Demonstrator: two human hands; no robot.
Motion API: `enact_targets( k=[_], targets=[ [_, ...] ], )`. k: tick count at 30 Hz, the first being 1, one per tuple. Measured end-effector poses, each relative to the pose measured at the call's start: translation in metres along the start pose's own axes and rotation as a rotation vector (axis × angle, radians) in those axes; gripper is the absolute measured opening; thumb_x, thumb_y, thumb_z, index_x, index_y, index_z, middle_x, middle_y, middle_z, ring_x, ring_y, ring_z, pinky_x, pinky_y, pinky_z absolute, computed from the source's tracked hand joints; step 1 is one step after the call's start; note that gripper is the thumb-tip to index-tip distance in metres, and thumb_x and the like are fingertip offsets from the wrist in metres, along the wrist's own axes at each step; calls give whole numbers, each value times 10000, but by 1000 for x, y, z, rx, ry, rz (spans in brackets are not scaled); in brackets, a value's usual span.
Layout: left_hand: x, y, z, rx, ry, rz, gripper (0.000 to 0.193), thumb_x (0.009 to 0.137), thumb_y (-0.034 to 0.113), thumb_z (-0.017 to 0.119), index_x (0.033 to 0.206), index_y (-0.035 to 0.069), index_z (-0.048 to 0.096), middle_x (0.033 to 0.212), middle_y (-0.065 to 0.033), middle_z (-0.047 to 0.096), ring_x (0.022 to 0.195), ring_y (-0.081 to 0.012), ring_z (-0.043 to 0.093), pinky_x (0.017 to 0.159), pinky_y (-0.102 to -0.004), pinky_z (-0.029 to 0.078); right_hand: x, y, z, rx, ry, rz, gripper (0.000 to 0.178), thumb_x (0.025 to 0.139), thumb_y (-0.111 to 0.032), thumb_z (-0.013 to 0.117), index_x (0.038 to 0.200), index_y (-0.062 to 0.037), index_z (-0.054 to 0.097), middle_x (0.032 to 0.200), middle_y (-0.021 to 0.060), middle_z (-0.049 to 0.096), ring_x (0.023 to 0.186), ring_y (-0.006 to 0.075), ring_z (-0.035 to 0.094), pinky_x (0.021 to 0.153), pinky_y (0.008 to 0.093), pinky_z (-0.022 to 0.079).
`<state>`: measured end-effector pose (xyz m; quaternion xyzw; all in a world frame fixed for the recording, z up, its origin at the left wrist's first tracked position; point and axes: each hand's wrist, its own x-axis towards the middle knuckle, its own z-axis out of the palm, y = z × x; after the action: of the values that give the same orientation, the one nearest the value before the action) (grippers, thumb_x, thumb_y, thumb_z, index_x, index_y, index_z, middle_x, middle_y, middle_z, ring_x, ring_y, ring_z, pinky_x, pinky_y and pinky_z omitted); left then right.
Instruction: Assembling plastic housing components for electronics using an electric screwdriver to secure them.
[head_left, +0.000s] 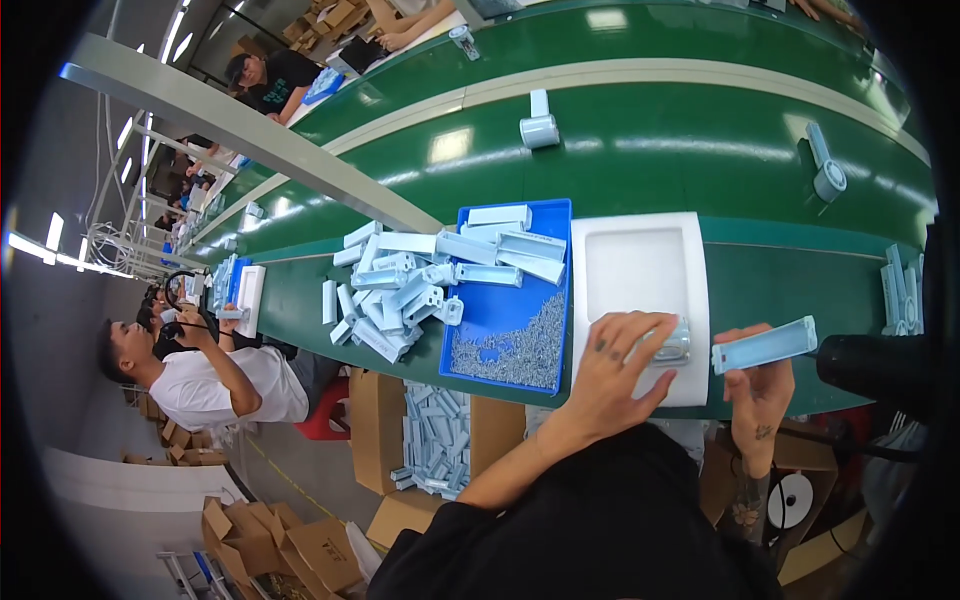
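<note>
My right hand (pixel 762 393) holds a long, hollow light blue plastic housing (pixel 766 346), tilted, beyond the right edge of a white foam tray (pixel 590 290). Over the tray's near part, my left hand (pixel 618 368) has its thumb and fingers around a light blue part with a rounded, shiny end (pixel 676 342). The back of that hand hides much of the part. To the left of the foam tray stands a blue tray (pixel 465 345) with light blue housings and many small metal screws (pixel 525 345).
Loose housings (pixel 385 310) are piled left of the blue tray. A green conveyor belt (pixel 680 140) carries light blue devices (pixel 540 130) beyond the bench. A dark tool (pixel 870 375) juts in at right. Below stands a carton (pixel 378 430) of housings. A co-worker (pixel 225 380) sits at left.
</note>
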<state>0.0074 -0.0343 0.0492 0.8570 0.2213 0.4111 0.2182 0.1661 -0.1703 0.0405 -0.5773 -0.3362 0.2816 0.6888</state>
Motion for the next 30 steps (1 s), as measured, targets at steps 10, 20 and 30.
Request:
enact_targets(
  k=[10, 20, 30],
  targets=[
    [-16, -24, 19, -99, -130, -35, 230, 825, -11, 808, 1034, 73, 764, 914, -54, 748, 871, -267, 711, 875, -403, 554, 7, 2, 6, -39, 115, 102, 528, 974, -15, 705, 1436, 105, 480, 1195, 246, 720, 706, 133, 660, 613, 229, 544],
    [-16, -20, 19, -188, -38, -102, 211, 843, -45, 776, 1038, 30, 745, 948, -113, 751, 900, -320, 732, 859, -392, 600, 12, 11, 9, -354, -150, -102, 277, 868, -69, 854, 1082, 30, 708, 953, 76, 774, 612, 83, 593, 538, 224, 454],
    [-23, -23, 12, -292, -32, -203, 362, 827, -24, 792, 1176, 43, 719, 1124, -138, 738, 1045, -326, 711, 920, -385, 566, 19, 24, 23, -334, -149, -89, 270, 865, -66, 852, 1083, 12, 714, 944, 62, 758, 573, 70, 514, 513, 234, 417]
  ],
)
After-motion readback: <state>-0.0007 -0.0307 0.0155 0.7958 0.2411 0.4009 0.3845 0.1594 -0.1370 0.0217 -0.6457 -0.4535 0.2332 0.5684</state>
